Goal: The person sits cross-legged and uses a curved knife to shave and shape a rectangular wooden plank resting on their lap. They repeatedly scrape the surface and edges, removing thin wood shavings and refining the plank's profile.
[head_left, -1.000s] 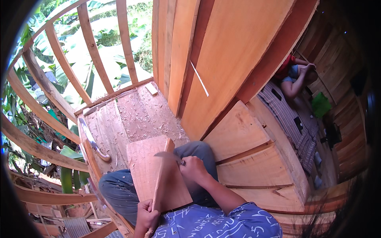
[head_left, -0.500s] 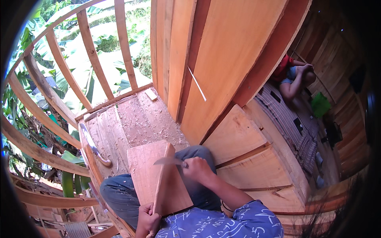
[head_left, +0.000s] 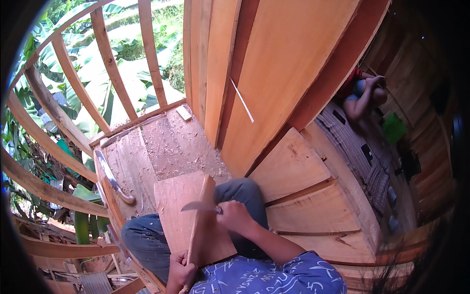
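My right hand (head_left: 236, 216) is closed round the handle of a knife with a short curved blade (head_left: 199, 206). The blade points left and crosses over a thin wooden strip (head_left: 194, 230). Low in the picture, my left hand (head_left: 182, 267) grips the near end of that strip, which runs up along a pale wooden board (head_left: 174, 201). The board lies tilted across my lap, its near edge against my blue shirt. Whether the blade touches the strip is hard to tell.
A larger knife (head_left: 113, 177) with a wooden handle lies on the shaving-strewn plank floor (head_left: 169, 142), left of my knee. Beyond it stands a slatted railing (head_left: 110, 61). Plank walling (head_left: 279, 73) rises ahead. Another person (head_left: 362, 93) sits at the far right.
The knife and my right hand have shifted slightly left and down along the strip. My left hand keeps its grip, and the whole view has moved a little.
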Available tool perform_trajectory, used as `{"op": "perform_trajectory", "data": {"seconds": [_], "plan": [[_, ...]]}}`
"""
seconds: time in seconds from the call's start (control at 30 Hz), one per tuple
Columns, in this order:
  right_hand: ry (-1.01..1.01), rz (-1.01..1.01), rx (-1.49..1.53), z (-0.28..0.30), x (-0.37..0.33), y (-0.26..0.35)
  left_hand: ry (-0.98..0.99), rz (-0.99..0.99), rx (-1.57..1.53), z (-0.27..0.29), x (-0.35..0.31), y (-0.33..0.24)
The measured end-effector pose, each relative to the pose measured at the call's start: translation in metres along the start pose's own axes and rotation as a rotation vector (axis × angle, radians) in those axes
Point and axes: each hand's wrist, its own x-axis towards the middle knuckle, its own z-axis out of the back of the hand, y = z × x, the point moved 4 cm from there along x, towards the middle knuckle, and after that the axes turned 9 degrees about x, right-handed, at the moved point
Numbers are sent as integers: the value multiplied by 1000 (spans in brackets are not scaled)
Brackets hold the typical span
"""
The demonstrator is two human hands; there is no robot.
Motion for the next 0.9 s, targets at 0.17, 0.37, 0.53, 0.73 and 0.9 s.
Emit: {"op": "perform_trajectory", "data": {"seconds": [0.17,0.37,0.53,0.73,0.9], "plan": [[-11,-66,32,25,32,-3,-1,-63,21,6,-3,-9],[15,-56,10,2,26,-5,-4,-39,-27,4,-3,-4],[123,95,-2,-9,0,4,13,-31,-22,9,1,6],[13,32,-5,-6,18,6,-3,-42,-6,12,4,9],[179,132,-46,-23,-12,35,3,1,-64,12,4,6]]}}
